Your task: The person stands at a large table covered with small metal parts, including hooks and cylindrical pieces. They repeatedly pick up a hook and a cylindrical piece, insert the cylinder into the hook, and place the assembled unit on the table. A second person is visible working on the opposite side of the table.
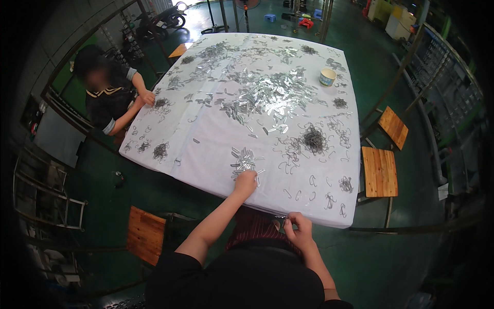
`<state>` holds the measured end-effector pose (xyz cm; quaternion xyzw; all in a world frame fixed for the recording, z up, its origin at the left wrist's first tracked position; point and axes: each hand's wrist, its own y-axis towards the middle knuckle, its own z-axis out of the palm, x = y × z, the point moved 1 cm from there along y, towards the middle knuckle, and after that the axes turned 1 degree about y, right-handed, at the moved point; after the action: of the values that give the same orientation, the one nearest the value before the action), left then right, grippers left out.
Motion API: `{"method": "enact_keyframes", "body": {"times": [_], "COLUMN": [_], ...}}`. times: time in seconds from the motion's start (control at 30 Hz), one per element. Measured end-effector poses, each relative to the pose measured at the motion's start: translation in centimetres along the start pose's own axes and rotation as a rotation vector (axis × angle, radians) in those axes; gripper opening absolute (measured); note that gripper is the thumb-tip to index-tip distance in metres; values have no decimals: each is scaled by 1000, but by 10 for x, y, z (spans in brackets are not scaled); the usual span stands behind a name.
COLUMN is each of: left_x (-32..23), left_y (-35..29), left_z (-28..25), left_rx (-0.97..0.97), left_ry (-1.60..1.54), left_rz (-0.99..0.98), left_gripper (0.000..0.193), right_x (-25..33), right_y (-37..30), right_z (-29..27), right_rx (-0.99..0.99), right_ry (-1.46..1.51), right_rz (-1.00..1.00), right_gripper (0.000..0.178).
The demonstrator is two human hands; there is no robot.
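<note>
My left hand [246, 183] reaches onto the table, fingers curled down at the near edge of a small heap of short shiny metal strips [243, 158]. What its fingertips pinch, if anything, is hidden under the hand. By the near table edge, close to my body, my right hand [299, 229] is closed with thumb and finger together. A small shiny bit shows beside those fingertips, too small to name. To the right on the white tabletop [211, 170] lie scattered bent wire hooks [290, 154] around a dark dense pile of hooks [315, 139].
A large heap of metal strips [278, 95] covers the table's middle. A paper cup [328, 77] stands at the far right. Across the left edge, a person [103, 92] handles a pile of hooks [161, 103]. Wooden seats [380, 171] flank the table.
</note>
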<state>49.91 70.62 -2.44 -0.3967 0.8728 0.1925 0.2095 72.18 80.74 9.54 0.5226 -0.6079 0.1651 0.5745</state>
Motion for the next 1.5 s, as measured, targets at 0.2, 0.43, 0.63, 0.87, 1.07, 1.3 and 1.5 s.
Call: {"method": "enact_keyframes", "body": {"times": [0.2, 0.43, 0.63, 0.87, 1.07, 1.3, 1.5], "left_x": [-4, -13, -61, -83, -104, -96, -97], "left_y": [4, 7, -5, -14, -14, -18, -19], "left_z": [-17, -6, -17, -17, -26, -26, -26], "left_rx": [-156, -76, 237, 375, 349, 390, 301], "left_ry": [-3, -1061, -1678, -1806, -1520, -1760, -1576], "left_rz": [140, -310, -414, -197, -108, -146, -194], "left_gripper": [15, 12, 17, 20, 26, 26, 23], "right_x": [-3, -4, -4, -5, 6, 12, 6], "right_y": [0, 0, -2, -7, -8, -5, -8], "right_z": [-4, -4, -8, -11, -16, -18, -15], "right_rx": [-6, -3, -8, -15, -48, -44, -61], "right_ry": [-2, 21, 56, 101, 116, 13, 67], "right_rz": [8, 2, 43, 74, 46, -3, 32], "right_gripper": [9, 9, 8, 8, 7, 7, 7]}}
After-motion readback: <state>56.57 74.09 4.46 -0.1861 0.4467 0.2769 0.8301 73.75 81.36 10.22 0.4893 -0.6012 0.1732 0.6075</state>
